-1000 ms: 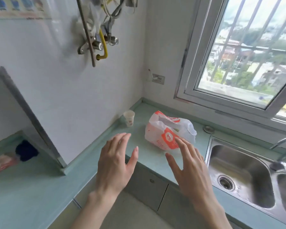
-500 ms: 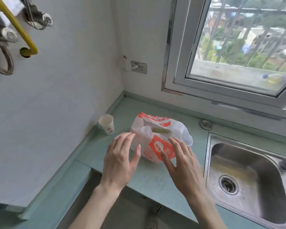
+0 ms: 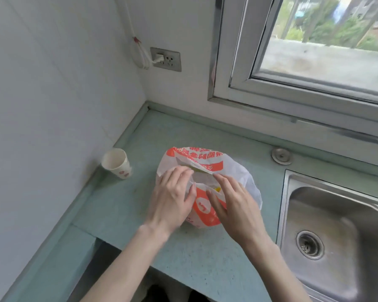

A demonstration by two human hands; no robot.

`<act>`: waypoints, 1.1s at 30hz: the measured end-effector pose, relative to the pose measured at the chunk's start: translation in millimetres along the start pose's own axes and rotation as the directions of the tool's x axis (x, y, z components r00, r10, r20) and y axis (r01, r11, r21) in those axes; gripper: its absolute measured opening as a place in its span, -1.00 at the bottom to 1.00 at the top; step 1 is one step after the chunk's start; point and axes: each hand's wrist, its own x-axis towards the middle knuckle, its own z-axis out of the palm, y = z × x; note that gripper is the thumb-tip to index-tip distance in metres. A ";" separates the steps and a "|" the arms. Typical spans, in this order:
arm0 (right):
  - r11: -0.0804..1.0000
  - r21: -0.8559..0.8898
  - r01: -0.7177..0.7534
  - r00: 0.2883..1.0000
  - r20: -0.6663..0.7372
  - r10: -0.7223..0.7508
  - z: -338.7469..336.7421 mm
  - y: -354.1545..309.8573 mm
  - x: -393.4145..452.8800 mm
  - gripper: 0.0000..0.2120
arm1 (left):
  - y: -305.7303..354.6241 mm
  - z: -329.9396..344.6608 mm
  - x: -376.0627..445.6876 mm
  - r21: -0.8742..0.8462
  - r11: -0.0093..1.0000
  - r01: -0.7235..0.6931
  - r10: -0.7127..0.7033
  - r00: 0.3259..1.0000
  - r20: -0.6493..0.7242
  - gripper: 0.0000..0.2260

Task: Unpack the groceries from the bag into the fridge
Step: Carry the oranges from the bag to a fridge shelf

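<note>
Plastic bag (image 3: 207,188): white-orange, on green table (image 3: 122,205) between paper cup (image 3: 116,163) and sink (image 3: 327,232). Film judged thin, soft, slippery, tear-prone; best taken at mouth edges, not printed belly. Left hand (image 3: 171,200): palm down, fingertips curled on left rim. Right hand (image 3: 231,205): fingers pinching right rim. Mouth partly parted; yellow-green contents just visible. Forearms converge from below.

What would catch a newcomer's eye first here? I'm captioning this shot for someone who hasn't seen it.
The orange-and-white plastic bag at the middle of the pale green counter, with the left hand and right hand on its mouth. Next, the paper cup by the left wall and the steel sink on the right.
</note>
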 end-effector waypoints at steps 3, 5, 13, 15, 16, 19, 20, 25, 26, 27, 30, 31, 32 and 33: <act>1.000 0.015 -0.021 0.998 0.054 0.020 12.0 8.9 17.7 -0.56 | -9.0 26.2 28.5 0.009 0.998 -0.065 0.064 0.994 0.085 -0.71; 0.999 0.024 -0.028 0.996 0.083 0.026 19.2 12.7 25.8 -0.60 | -14.6 41.6 40.8 0.011 0.995 -0.100 0.097 0.986 0.134 -0.76; 0.995 -0.076 -0.064 0.956 0.282 0.083 51.0 21.0 48.4 -0.78 | -39.6 73.2 55.8 -0.024 0.999 -0.038 0.040 0.993 0.112 -0.81; 0.967 -0.245 -0.073 0.943 0.298 0.147 57.5 28.4 54.2 -0.74 | -42.8 75.4 51.2 -0.053 0.998 -0.033 0.037 0.996 0.083 -0.85; 0.953 -0.293 -0.079 0.941 0.294 0.168 60.2 32.4 57.5 -0.68 | -44.6 77.0 49.3 -0.055 0.998 -0.041 0.046 0.995 0.084 -0.86; 0.934 -0.353 -0.057 0.958 0.244 0.151 65.0 42.4 72.9 -0.47 | -54.6 85.5 49.7 -0.027 0.997 -0.069 0.073 0.984 0.163 -0.84; 0.927 -0.373 -0.037 0.967 0.221 0.128 65.4 45.1 79.1 -0.46 | -58.2 87.7 51.1 -0.011 0.997 -0.082 0.083 0.974 0.212 -0.81; 0.898 -0.441 0.005 0.987 0.144 0.066 59.5 58.8 105.6 -0.56 | -71.2 78.8 52.7 0.088 0.987 -0.131 0.077 0.888 0.454 -0.78; 0.889 -0.457 0.007 0.984 0.160 0.075 56.7 60.9 108.3 -0.55 | -74.2 73.6 50.1 0.105 0.985 -0.139 0.071 0.869 0.490 -0.76; 0.879 -0.476 0.012 0.981 0.174 0.081 53.7 63.0 109.8 -0.54 | -77.0 66.9 47.1 0.128 0.980 -0.152 0.062 0.846 0.529 -0.73; 0.868 -0.497 0.019 0.974 0.206 0.096 44.4 63.0 110.4 -0.48 | -86.4 47.3 38.7 0.216 0.952 -0.218 0.033 0.771 0.635 -0.57; 0.870 -0.492 0.029 0.972 0.218 0.090 41.9 60.8 110.3 -0.49 | -88.7 41.7 36.5 0.240 0.942 -0.235 0.016 0.744 0.668 -0.52; 0.875 -0.483 0.041 0.970 0.229 0.080 39.4 56.1 110.0 -0.51 | -90.8 36.8 33.9 0.253 0.935 -0.247 0.006 0.727 0.687 -0.49; 0.882 -0.468 0.051 0.970 0.234 0.068 38.0 51.1 109.3 -0.54 | -91.8 33.6 31.4 0.247 0.936 -0.250 0.012 0.726 0.688 -0.49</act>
